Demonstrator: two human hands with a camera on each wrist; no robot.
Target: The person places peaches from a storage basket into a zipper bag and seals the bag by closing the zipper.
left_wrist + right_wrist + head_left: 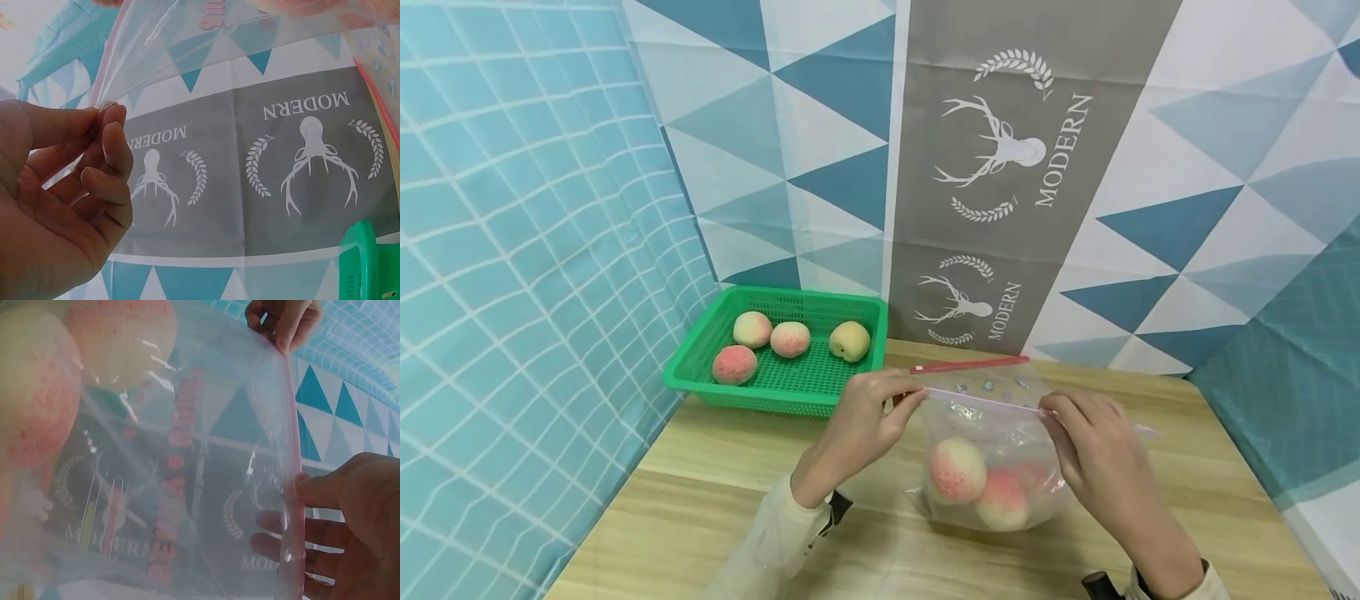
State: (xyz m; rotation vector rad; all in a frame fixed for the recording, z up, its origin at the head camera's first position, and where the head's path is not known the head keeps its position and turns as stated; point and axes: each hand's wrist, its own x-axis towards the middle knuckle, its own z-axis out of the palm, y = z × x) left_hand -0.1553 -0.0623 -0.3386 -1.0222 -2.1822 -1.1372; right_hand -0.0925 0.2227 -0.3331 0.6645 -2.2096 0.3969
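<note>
A clear zip bag (pixel 981 425) with a pink zip strip hangs upright between my two hands, with peaches (pixel 958 471) in its lower part. My left hand (pixel 868 421) pinches the bag's top left corner between thumb and index finger, as the left wrist view also shows, its other fingers loosely curled. On the right part of the strip, my right hand (pixel 1101 454) pinches the zip between thumb and fingers. In the right wrist view, the right thumb lies on the near side of the strip (pixel 292 425), and fingertips show through the plastic behind it.
A green basket (pixel 700 379) at the back left holds several peaches (pixel 790 339), one of them yellower. Behind the held bag, another clear bag with a red strip (pixel 973 364) lies on the wooden table (pixel 700 500). Patterned cloth (pixel 827 100) hangs at the back and sides.
</note>
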